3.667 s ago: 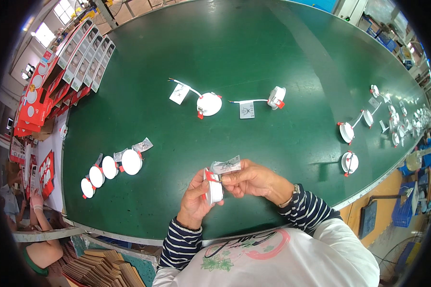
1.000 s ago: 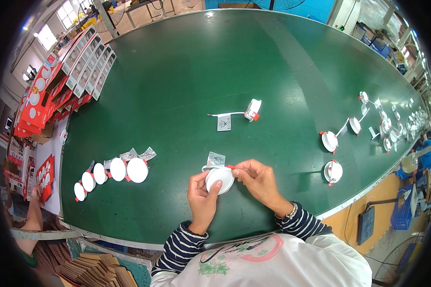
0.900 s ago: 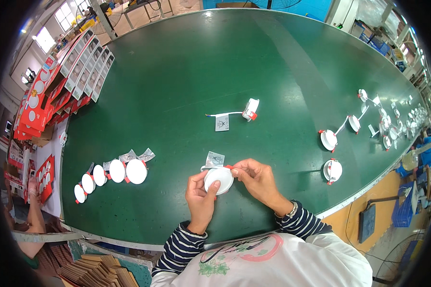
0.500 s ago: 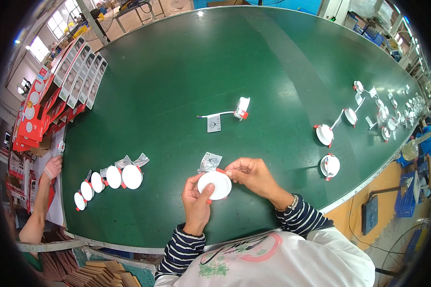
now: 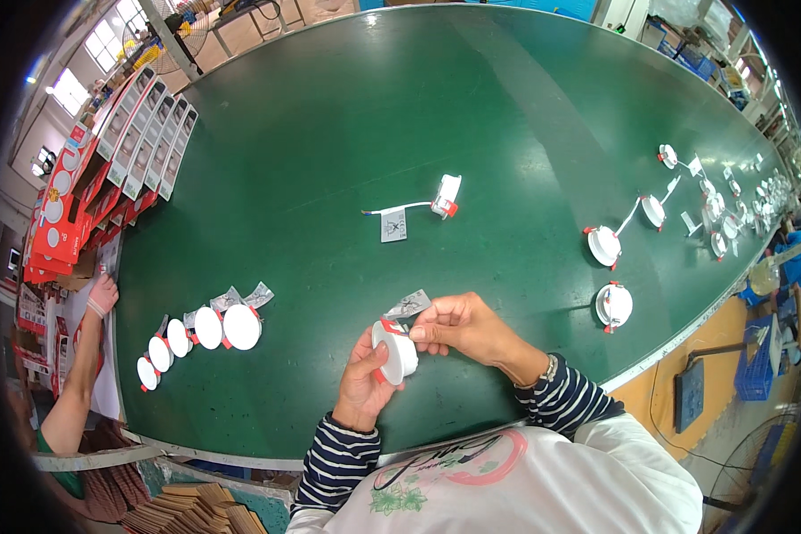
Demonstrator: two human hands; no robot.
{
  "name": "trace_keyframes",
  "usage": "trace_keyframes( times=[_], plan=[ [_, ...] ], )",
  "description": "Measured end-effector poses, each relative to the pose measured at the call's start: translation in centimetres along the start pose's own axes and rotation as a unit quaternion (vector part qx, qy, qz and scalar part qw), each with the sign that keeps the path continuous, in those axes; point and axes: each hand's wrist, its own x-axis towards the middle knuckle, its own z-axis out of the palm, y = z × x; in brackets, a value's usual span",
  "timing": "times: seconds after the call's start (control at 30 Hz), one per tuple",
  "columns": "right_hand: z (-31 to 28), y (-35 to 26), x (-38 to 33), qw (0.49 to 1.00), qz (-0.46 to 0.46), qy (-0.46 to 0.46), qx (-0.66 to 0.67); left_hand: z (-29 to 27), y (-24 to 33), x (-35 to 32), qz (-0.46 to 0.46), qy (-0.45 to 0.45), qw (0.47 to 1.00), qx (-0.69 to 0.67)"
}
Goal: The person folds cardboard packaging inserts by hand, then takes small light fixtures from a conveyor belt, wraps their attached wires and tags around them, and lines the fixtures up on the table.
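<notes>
A round white downlight (image 5: 400,358) with red clips is gripped by my left hand (image 5: 360,388), the thumb across its face. It is tilted so that its side shows. At its back edge, by a red clip, the thumb and fingers of my right hand (image 5: 472,327) are pinched together. A silvery printed tag (image 5: 408,304) sticks out just beyond those fingertips; its cable is mostly hidden. Farther off, another downlight (image 5: 447,196) lies on its side with its cable and tag (image 5: 393,225) stretched leftward. On the left, several downlights (image 5: 241,327) form a slanting row, faces up.
The green table (image 5: 329,116) bears more downlights (image 5: 613,306) at the right, with a denser cluster farther back. Red and white boxes (image 5: 62,209) are stacked at the left edge, near another person's hand (image 5: 102,295). Cardboard pieces (image 5: 191,512) sit below the table's left front edge.
The downlight in my hands has turned from face-up to tilted on its side, and its tag has swung right. The other person's hand at the left has shifted slightly.
</notes>
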Motion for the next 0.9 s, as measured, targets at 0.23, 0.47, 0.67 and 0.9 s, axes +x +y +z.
trace_keyframes(
  times=[0.23, 0.47, 0.67, 0.9],
  plan=[
    [-1.1, 1.1, 0.9, 0.985, 0.092, -0.106, 0.1, -0.5, 0.1, 0.2, -0.08, -0.091, 0.987, -0.103],
    [-2.7, -1.4, 7.8, 0.946, -0.175, 0.12, -0.245, -0.5, 4.1, 1.3, 0.308, 0.286, 0.828, 0.371],
    [-2.8, -0.9, 15.6, 0.71, -0.294, 0.179, -0.615, -1.6, 4.8, 0.7, 0.418, 0.385, 0.416, 0.71],
    [-2.6, -0.7, 13.7, 0.646, -0.311, -0.014, -0.697, 0.1, 3.4, 0.6, 0.446, 0.282, 0.485, 0.698]
  ],
)
